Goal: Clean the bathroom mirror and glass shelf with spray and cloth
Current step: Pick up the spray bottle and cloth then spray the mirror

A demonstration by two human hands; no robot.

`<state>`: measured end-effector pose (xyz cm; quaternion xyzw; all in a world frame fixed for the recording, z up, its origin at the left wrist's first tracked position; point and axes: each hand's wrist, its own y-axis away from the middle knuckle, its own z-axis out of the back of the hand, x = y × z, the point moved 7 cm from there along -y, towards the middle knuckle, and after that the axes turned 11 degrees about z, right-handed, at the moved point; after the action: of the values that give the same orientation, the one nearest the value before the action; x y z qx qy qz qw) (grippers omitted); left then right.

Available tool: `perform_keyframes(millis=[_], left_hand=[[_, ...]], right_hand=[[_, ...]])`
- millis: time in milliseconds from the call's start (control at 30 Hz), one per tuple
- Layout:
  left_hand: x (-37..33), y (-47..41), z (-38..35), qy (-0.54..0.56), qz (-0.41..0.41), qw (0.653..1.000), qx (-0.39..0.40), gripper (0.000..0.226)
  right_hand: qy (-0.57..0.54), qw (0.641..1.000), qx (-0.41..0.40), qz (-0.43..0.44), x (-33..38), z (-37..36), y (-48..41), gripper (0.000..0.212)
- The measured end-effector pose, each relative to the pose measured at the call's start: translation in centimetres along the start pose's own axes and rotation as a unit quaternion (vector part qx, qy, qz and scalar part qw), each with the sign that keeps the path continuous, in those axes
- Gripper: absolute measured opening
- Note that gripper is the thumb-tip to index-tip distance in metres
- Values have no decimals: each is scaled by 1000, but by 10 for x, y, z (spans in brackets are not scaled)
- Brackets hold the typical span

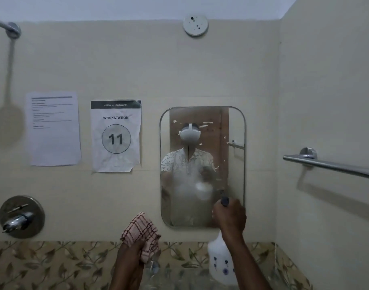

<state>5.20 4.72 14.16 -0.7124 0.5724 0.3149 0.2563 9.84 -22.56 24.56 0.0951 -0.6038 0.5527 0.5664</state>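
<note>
Mirror [202, 164] misted, right hand [229, 218] gripping spray bottle [220, 260] at btm-right edge, left hand [129, 256] clutching cloth [140, 231].

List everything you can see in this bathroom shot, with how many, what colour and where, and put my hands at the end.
mirror: one, chrome-edged, misted low down, on the wall at centre
spray bottle: one, white with blue flowers, below the mirror at right
cloth: one, pink with dark checks, lower centre
workstation sign: one, white paper marked 11, left of the mirror
printed sheet: one, white, further left
tap valve: one, metal, lower left
shower arm: one, chrome, top left
towel bar: one, chrome, right wall
round wall cover: one, white, above the mirror
leaf-pattern tiles: a band, tan and olive, along the bottom
left hand: holds the cloth
right hand: grips the spray bottle
</note>
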Motion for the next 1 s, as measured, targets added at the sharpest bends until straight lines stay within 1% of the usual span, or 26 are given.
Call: perform_keyframes(millis=[167, 200, 300, 333, 400, 467, 533, 567, 633, 700, 800, 900, 1000], left_hand=[[-4, -4, -7, -30, 5, 1000, 6, 49], [-8, -3, -9, -45, -5, 999, 3, 47], [-23, -1, -20, -75, -34, 997, -1, 41], [-29, 1, -24, -80, -38, 996, -1, 40], [-37, 1, -29, -89, -37, 995, -8, 37], [-46, 1, -32, -104, -41, 994, -16, 34], [-56, 3, -36, -115, -57, 992, -17, 30], [-60, 4, -38, -120, -61, 991, -17, 30], [-66, 2, -39, -128, -64, 989, -19, 31], [-70, -2, -36, -130, -61, 989, -29, 29], [-73, -4, -33, -124, -61, 990, -33, 24], [-76, -3, -35, -125, -66, 989, -41, 26], [-78, -10, -43, -139, -68, 987, -39, 26]], right_hand=[[-22, 1000, 5, 10, -10, 18, -11, 27], [-26, 999, 3, 20, -5, 20, -13, 26], [-60, 996, -4, 69, 24, 22, -18, 10], [-72, 994, -2, 82, 35, 20, -19, 7], [-71, 992, 7, 105, 54, 16, -22, 14], [-68, 988, 42, 131, 75, 5, -19, 18], [-84, 978, 124, 147, 98, -19, -9, 13], [-85, 972, 164, 149, 107, -30, -3, 13], [-63, 967, 195, 149, 122, -48, 6, 17], [-53, 969, 182, 157, 140, -55, 6, 17], [-66, 970, 136, 188, 165, -53, -3, 27], [-54, 974, 93, 198, 181, -41, -19, 28], [-78, 972, 97, 201, 188, -34, -34, 23]])
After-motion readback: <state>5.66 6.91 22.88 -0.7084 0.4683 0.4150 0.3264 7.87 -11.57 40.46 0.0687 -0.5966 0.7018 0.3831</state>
